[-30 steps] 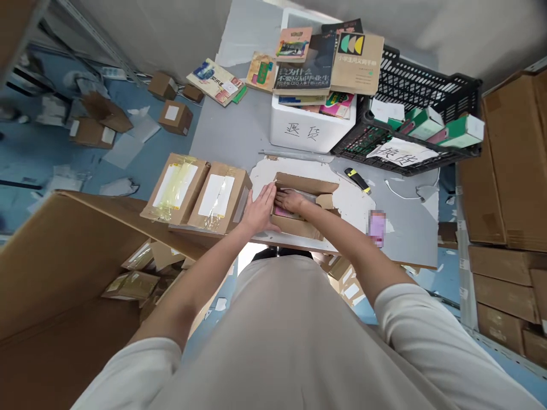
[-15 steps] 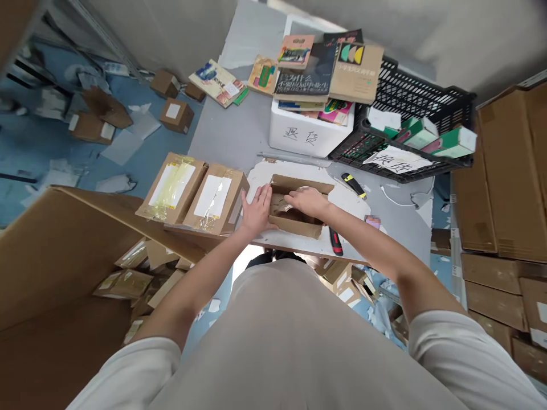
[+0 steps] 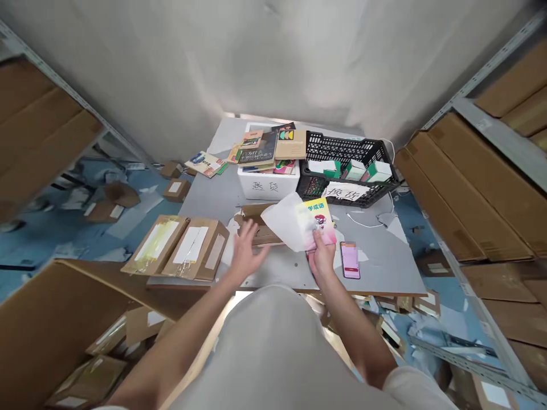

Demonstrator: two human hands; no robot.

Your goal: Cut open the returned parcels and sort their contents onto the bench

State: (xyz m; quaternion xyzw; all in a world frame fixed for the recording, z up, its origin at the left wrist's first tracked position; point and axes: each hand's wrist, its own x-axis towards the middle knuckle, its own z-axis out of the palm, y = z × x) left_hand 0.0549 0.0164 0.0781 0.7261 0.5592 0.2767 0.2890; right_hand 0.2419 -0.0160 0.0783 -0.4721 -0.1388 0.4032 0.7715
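Yellow-and-pink book (image 3: 314, 221): above the bench (image 3: 280, 270), right of the open carton (image 3: 270, 237)
White sheet (image 3: 282, 222): against the book's left side
Right hand (image 3: 323, 256): pinching the book's lower edge
Left hand (image 3: 248, 250): fingers spread, at the carton

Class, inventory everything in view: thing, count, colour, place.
Table: 1, grey, centre
Booklet: 1, yellow and pink, in right hand
Sheet: 1, white, overlapping booklet
Open box: 1, brown, centre
Sealed boxes: 2, brown, table's left
Bin: 1, white, table's far side
Books: several, multicoloured, on and left of bin
Crate: 1, black, right of bin
Crate contents: several, green and white
Sign: 1, white, crate's front
Phone: 1, pink screen, table's right
Large carton: 1, brown, lower left
Other cartons: many, brown, both sides
Floor: 1, blue, below
Shirt: 1, pale, bottom
Left hand: 1, bare, by open box
Right hand: 1, bare, gripping booklet
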